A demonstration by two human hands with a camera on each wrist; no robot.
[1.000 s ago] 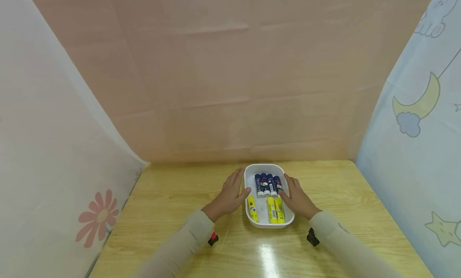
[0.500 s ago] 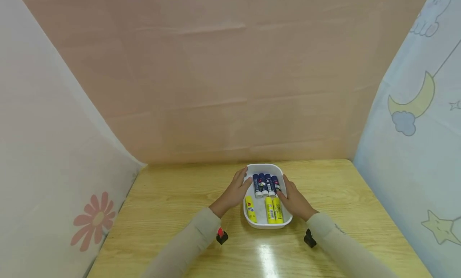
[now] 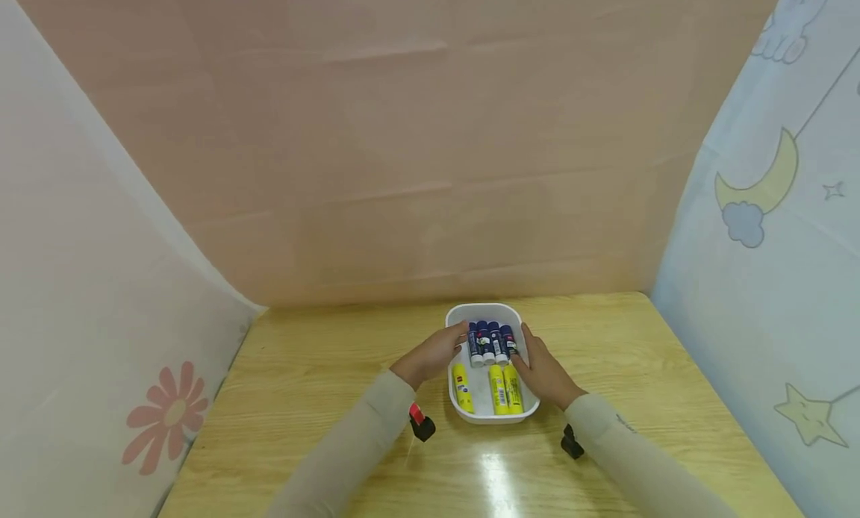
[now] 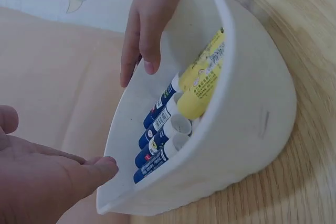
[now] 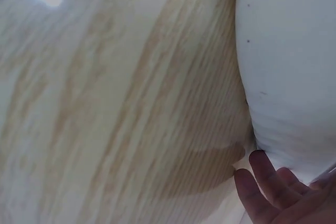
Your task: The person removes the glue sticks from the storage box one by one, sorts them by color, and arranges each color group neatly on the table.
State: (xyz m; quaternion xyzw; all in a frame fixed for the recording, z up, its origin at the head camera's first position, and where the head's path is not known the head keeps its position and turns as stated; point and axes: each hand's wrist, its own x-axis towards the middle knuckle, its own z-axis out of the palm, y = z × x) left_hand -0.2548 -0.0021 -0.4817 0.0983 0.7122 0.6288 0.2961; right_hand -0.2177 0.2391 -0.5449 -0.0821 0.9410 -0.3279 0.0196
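A white plastic tray (image 3: 493,419) holds several blue glue sticks (image 3: 485,342) with white ends in a row at the back. Nearer the front lie a single yellow glue stick (image 3: 463,387) at left and a yellow pair (image 3: 513,389) at right. My left hand (image 3: 435,352) reaches over the left rim, fingers extended towards the leftmost blue stick; the left wrist view shows nothing in its grasp. My right hand (image 3: 547,372) holds the right side, thumb inside the rim. In the right wrist view its fingers (image 5: 270,179) lie by the outer wall.
The tray stands on a wood-grain table (image 3: 322,369), towards its back edge. A plain tan cloth (image 3: 356,167) hangs behind it, with printed white cloths at left and right. A dark wrist device (image 3: 422,426) with a red part sits below the left cuff.
My left hand has gone from beside the tray's left wall to over the rim, its fingers now near the blue glue sticks. The right hand keeps its place at the right side.
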